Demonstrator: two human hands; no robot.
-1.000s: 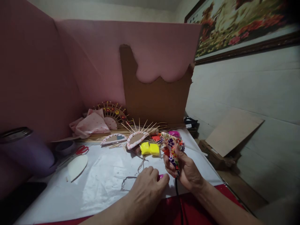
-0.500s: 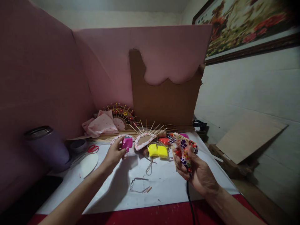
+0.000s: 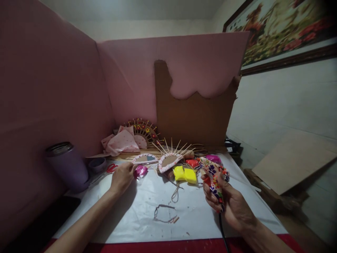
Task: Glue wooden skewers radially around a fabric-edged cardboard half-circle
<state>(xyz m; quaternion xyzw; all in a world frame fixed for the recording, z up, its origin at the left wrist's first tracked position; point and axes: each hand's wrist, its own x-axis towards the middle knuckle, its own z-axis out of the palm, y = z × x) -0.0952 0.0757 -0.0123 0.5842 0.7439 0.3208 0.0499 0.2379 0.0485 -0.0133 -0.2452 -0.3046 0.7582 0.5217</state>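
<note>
My right hand [image 3: 229, 200] is wrapped around a glue gun [image 3: 214, 175] with a floral-patterned cover; its black cord hangs down over the table edge. My left hand [image 3: 123, 179] has its fingers pinched together at the left end of a half-round cardboard piece [image 3: 144, 159] edged in pale fabric. Just right of those fingertips, a shiny magenta packet [image 3: 141, 171] lies on the table. Beside it rests a second fabric-edged cardboard piece [image 3: 170, 161] with thin sticks fanning out from its curved side.
Yellow packets [image 3: 185, 175] and a red packet [image 3: 192, 163] lie between my hands. A bent wire-like loop [image 3: 164, 213] is nearer me. On the left stand a purple tumbler [image 3: 67, 167], a tape roll [image 3: 97, 164] and red-handled scissors [image 3: 112, 168]. Cardboard [image 3: 195, 119] rises behind.
My left hand has let go of the magenta packet, now on the table, and closed at the cardboard piece's end. The right hand keeps the glue gun. The view has shifted slightly.
</note>
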